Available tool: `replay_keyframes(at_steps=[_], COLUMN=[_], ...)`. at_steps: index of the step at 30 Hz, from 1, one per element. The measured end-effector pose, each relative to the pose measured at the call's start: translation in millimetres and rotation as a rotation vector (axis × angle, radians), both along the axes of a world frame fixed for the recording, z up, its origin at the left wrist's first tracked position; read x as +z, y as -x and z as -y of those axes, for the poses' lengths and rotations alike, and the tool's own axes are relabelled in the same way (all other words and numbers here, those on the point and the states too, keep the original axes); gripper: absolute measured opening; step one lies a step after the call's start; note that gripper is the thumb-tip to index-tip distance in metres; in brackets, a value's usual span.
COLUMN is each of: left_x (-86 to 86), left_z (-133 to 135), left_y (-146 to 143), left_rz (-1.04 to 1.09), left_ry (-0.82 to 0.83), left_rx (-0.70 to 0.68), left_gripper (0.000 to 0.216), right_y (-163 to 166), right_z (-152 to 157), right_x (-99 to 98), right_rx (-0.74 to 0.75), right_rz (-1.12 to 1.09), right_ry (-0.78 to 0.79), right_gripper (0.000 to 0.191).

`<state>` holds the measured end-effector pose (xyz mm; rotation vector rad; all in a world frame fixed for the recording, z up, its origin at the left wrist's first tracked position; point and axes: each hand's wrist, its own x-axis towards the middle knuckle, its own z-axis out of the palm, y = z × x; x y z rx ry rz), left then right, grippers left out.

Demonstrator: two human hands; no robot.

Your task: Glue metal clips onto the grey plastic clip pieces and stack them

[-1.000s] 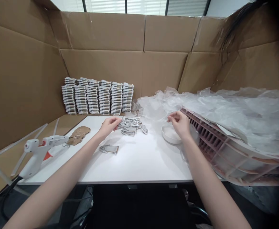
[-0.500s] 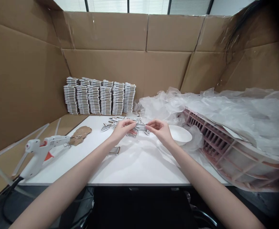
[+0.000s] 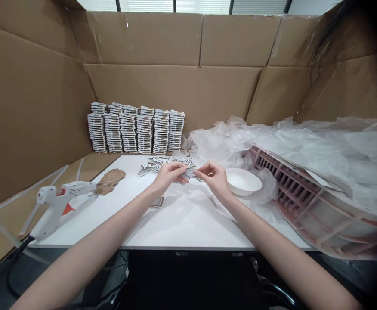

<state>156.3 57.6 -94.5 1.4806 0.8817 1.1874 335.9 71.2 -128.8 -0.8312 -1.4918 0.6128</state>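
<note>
My left hand (image 3: 168, 175) and my right hand (image 3: 213, 175) meet over the white table (image 3: 182, 219), fingers pinched together on one small flat grey-and-white piece (image 3: 190, 173). Just behind the hands lies a loose pile of the same small pieces (image 3: 162, 163). Another single piece (image 3: 158, 202) rests on the table under my left forearm. A white bowl (image 3: 242, 181) stands right of my right hand.
Several tall stacks of the pieces (image 3: 137, 128) line the cardboard back wall. A white hot glue gun (image 3: 57, 202) stands at the table's left edge, beside a brown cardboard scrap (image 3: 111, 178). A pink crate (image 3: 304, 202) under crumpled clear plastic (image 3: 304, 146) fills the right side.
My right hand left the bowl and moved left. My left hand lifted one piece from the pile, and both hands now hold it together.
</note>
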Motion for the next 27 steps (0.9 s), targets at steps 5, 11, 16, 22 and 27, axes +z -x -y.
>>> replay_keyframes(at_steps=[5,11,16,22,27], left_x=[0.3,-0.1,-2.5,6.5,22.3], left_z=[0,-2,-3,-4,-9], left_y=[0,4,5,18,62], left_rz=[0.018,-0.023,-0.226,-0.466,-0.678], left_ry=[0.01,0.013,-0.15,-0.244,-0.19], left_rx=[-0.036,-0.061,-0.041,-0.093,-0.074], left_gripper=[0.033,0.032,0.032,0.029,0.027], right_y=[0,2,6,5,-9], right_z=[-3,-1,4,9,5], right_x=[-3.3,-2.9,-4.5,1.2,13.1], right_rx=[-0.092,0.141,0.165,0.244,0.189], right_rz=[-0.011,-0.027,0.015,0.076,-0.053], right_ry=[-0.012,0.154,0.145,0.155,0.211], right_gripper=[0.032,0.041,0.039,0.038,0.037])
